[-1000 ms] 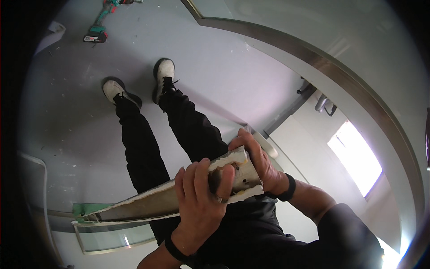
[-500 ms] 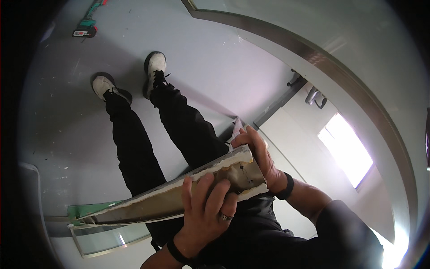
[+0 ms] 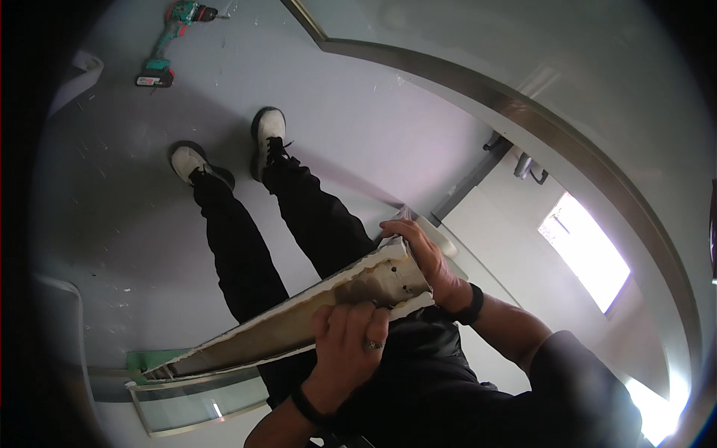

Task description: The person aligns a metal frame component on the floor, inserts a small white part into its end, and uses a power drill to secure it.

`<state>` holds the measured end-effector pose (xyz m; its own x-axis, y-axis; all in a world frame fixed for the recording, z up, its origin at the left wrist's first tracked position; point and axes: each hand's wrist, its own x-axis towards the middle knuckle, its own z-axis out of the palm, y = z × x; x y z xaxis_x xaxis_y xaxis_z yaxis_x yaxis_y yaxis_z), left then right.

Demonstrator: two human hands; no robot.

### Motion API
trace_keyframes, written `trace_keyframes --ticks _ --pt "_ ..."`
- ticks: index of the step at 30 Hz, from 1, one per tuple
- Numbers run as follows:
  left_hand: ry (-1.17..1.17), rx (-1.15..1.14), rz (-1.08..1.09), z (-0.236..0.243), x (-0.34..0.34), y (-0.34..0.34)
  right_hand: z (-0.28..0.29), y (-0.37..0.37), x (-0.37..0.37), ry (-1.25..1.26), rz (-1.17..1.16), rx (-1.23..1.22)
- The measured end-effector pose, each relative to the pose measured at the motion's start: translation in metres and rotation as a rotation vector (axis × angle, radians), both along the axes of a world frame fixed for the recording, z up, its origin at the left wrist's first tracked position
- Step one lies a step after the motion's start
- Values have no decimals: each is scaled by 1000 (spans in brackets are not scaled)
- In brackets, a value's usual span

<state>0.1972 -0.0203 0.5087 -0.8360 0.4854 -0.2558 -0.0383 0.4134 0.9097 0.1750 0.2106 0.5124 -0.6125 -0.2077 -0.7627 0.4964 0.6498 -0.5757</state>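
Observation:
A long, hollow channel-shaped trim piece (image 3: 261,337) lies slanted across my lap, its open side facing up. Its inside is brownish and bare, with dark spots near the right end, and rough whitish crust runs along both long edges. My left hand (image 3: 347,343), with a ring and a dark wristband, has its fingers curled over the near edge. Round the right end wraps my right hand (image 3: 433,270), its fingers over the far corner and its palm against the end. A green patch (image 3: 138,362) shows at the far left end.
On the grey floor (image 3: 134,224) ahead lies a green and black cordless drill (image 3: 166,46). My shoes (image 3: 269,125) stand apart below. A metal-edged panel (image 3: 448,63) curves along the right, near a bright window (image 3: 586,250). A framed glass pane (image 3: 202,407) sits at lower left.
My left hand's fingers, spread over the channel's inside before, are now curled at its near edge. My view has shifted, so more of the drill shows.

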Motion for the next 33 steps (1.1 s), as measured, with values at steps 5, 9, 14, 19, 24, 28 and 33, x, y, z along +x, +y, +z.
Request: trace_keyframes --ticks 5,9,14,19,24,28,33 --pt "-3 13 52 -3 2 8 -1 3 -2 75 10 -4" --pt "-4 -49 16 -1 -17 -1 2 -1 -7 100 -3 -53" --pt "-182 101 123 -6 -30 -5 -3 5 -3 118 -133 4" --pt "-291 26 387 16 -58 -72 -35 -10 2 177 -64 40" --pt "45 167 566 120 -87 -157 -33 -13 -5 283 -64 105" --pt "171 184 362 192 -50 -137 -40 -14 -4 287 -70 105" --pt "229 417 2 201 -50 -104 -42 -15 -7 292 -76 104"
